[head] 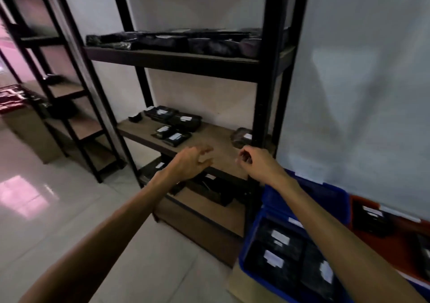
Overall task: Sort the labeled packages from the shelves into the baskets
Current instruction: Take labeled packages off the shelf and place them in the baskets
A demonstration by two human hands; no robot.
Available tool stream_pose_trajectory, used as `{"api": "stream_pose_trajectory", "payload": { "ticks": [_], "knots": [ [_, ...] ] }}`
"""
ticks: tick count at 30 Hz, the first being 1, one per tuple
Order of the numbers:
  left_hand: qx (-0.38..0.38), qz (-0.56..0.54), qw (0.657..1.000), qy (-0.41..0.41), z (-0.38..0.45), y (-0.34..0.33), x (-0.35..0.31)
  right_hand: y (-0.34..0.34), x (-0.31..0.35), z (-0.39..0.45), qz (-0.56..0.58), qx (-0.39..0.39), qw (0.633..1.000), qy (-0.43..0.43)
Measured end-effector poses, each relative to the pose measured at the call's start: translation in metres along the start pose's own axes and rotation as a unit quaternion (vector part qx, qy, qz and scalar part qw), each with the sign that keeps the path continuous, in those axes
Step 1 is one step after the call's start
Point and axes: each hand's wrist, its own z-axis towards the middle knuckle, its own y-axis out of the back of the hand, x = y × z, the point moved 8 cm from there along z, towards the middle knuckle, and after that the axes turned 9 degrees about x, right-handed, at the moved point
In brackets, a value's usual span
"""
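Both hands reach toward the middle shelf [209, 144] empty: left hand [193, 162] spread, right hand [254, 160] loosely curled. Blur hides the package [242, 137] label, so it risks the wrong basket [270, 212].

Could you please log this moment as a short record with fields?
left hand: open, fingers spread, holding nothing
right hand: fingers loosely curled, holding nothing
middle shelf: several black labeled packages
blue basket: holds labeled packages
red basket: right of the blue one, holds packages
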Motion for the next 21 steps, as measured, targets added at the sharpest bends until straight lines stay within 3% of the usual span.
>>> {"api": "stream_pose_trajectory", "payload": {
  "ticks": [9, 13, 21],
  "knots": [
    [0.019, -0.046, 0.997, 0.056, -0.009, 0.037, 0.157, -0.066, 0.064, 0.121, -0.013, 0.010, 0.998, -0.055],
    [0.025, -0.063, 0.995, 0.067, 0.019, 0.034, 0.217, -0.084, 0.060, 0.190, -0.006, 0.020, 0.996, -0.088],
    [0.021, -0.060, 0.994, 0.084, 0.094, 0.068, 0.299, -0.114, 0.018, 0.348, 0.137, 0.024, 0.969, -0.203]
  ]
}}
